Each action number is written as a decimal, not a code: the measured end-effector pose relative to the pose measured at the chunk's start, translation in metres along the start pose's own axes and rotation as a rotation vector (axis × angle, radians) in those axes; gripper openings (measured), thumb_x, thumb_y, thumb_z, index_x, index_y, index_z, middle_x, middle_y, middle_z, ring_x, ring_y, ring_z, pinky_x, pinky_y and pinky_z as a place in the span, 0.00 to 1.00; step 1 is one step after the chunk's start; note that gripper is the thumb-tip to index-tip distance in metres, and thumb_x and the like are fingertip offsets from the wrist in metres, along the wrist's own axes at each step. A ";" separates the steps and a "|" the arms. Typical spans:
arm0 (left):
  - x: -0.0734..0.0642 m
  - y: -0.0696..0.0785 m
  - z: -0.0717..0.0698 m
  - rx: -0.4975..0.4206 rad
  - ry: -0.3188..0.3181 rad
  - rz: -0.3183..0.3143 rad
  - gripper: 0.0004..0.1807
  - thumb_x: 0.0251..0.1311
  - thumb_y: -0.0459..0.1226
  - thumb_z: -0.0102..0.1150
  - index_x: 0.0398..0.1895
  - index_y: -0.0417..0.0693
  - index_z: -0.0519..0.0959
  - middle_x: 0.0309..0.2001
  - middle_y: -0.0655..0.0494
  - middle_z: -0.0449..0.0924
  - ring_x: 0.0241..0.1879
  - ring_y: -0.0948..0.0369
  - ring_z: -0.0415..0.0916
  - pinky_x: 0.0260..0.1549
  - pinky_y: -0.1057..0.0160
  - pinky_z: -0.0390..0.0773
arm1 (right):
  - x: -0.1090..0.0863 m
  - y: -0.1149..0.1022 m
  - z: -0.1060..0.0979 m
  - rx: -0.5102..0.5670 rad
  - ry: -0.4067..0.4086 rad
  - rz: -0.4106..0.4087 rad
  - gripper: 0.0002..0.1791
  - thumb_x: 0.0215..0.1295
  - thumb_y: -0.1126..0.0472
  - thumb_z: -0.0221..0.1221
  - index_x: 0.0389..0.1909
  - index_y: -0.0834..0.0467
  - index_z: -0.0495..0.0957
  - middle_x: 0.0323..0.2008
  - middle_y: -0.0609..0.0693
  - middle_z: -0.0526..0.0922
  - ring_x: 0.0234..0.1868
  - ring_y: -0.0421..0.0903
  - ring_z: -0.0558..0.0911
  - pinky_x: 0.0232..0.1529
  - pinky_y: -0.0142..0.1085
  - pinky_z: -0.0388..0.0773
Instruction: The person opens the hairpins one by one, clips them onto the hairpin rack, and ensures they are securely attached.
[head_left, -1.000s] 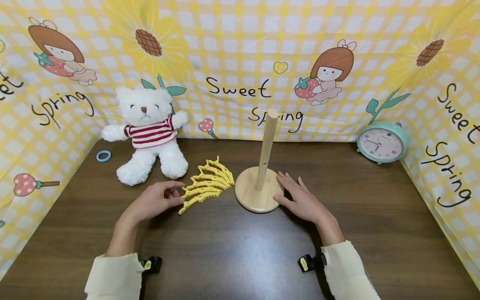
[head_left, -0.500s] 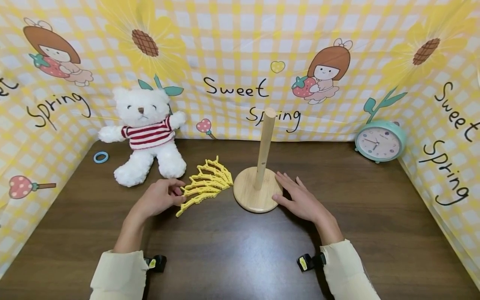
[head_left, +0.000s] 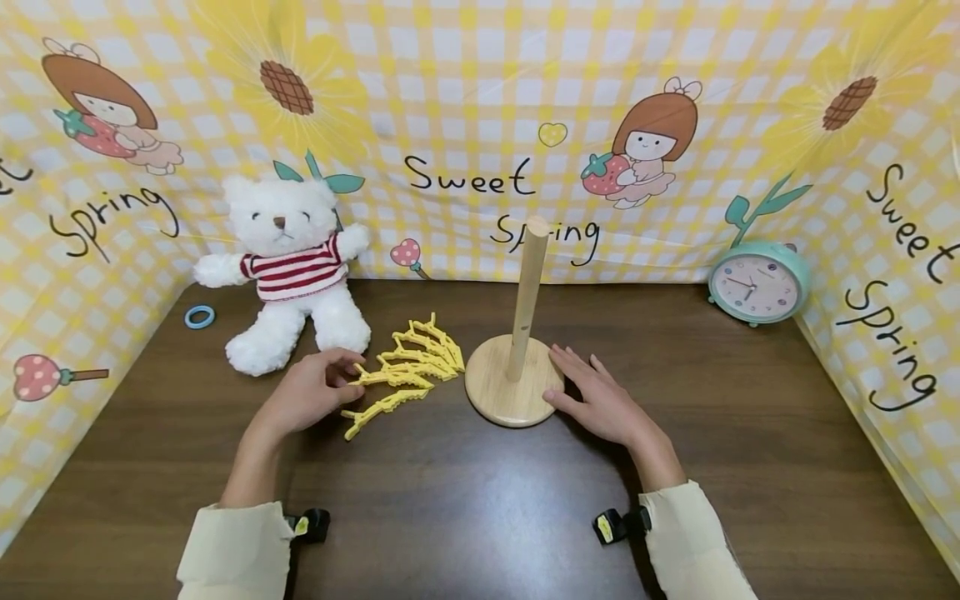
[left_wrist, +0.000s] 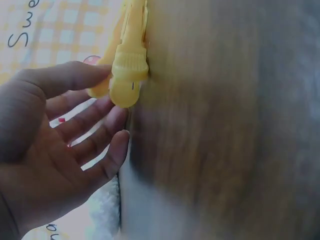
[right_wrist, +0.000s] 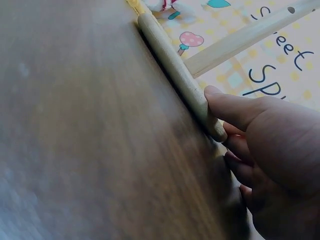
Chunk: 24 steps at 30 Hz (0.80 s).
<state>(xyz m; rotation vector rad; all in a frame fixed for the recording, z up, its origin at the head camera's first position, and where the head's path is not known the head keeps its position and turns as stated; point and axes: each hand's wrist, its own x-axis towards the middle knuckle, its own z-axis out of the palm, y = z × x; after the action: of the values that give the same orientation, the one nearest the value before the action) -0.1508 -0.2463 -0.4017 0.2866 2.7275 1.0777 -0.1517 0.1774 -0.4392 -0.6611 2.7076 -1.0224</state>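
Observation:
Several yellow plastic branch-like pieces [head_left: 423,350] lie fanned out on the brown table, left of a round wooden base [head_left: 495,396] with an upright post [head_left: 530,292]. My left hand [head_left: 311,392] pinches the left end of one piece. In the left wrist view, my thumb touches a yellow piece with a ridged, clip-like end [left_wrist: 130,65]; the other fingers are behind and below it. The nearest piece [head_left: 386,408] lies a little apart from the rest. My right hand [head_left: 603,404] rests against the base's right edge, fingers extended, thumb on the rim [right_wrist: 202,107].
A white teddy bear [head_left: 288,275] in a striped shirt sits behind my left hand. A blue ring [head_left: 199,317] lies at the far left. A mint alarm clock [head_left: 757,283] stands at the back right. Patterned cloth [head_left: 450,100] walls the table [head_left: 480,500] on three sides.
My left hand has shifted slightly left, and the front yellow piece has spread away from the others toward the lower left. My right hand keeps its place at the wooden base.

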 end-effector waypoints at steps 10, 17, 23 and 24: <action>-0.004 0.010 -0.007 -0.046 0.054 -0.010 0.25 0.65 0.42 0.68 0.59 0.36 0.79 0.45 0.47 0.84 0.44 0.53 0.80 0.41 0.57 0.79 | -0.001 0.003 -0.004 -0.061 -0.038 -0.028 0.39 0.79 0.48 0.51 0.80 0.62 0.49 0.80 0.57 0.49 0.80 0.55 0.48 0.76 0.55 0.33; -0.006 0.032 -0.003 -0.113 0.102 -0.003 0.26 0.63 0.45 0.70 0.59 0.38 0.80 0.44 0.48 0.83 0.43 0.54 0.79 0.39 0.62 0.79 | -0.002 0.003 -0.003 -0.079 -0.056 -0.037 0.39 0.80 0.46 0.50 0.80 0.62 0.48 0.80 0.57 0.48 0.80 0.55 0.47 0.76 0.54 0.33; 0.000 0.048 0.008 -0.158 0.158 0.050 0.23 0.61 0.44 0.72 0.55 0.39 0.83 0.40 0.48 0.84 0.41 0.55 0.79 0.38 0.68 0.79 | -0.002 0.003 0.000 -0.080 -0.052 -0.037 0.39 0.80 0.47 0.50 0.80 0.62 0.48 0.80 0.57 0.49 0.80 0.55 0.47 0.76 0.54 0.33; 0.002 0.050 0.010 -0.164 0.166 0.065 0.23 0.61 0.42 0.72 0.54 0.38 0.83 0.40 0.48 0.83 0.41 0.55 0.79 0.38 0.68 0.79 | -0.002 0.003 0.000 -0.079 -0.054 -0.036 0.39 0.80 0.47 0.50 0.80 0.62 0.48 0.80 0.57 0.49 0.80 0.55 0.47 0.76 0.54 0.33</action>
<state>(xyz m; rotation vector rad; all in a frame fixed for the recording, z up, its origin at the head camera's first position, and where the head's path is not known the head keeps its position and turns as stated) -0.1449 -0.2032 -0.3746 0.2727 2.7654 1.3929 -0.1505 0.1803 -0.4410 -0.7426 2.7102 -0.8962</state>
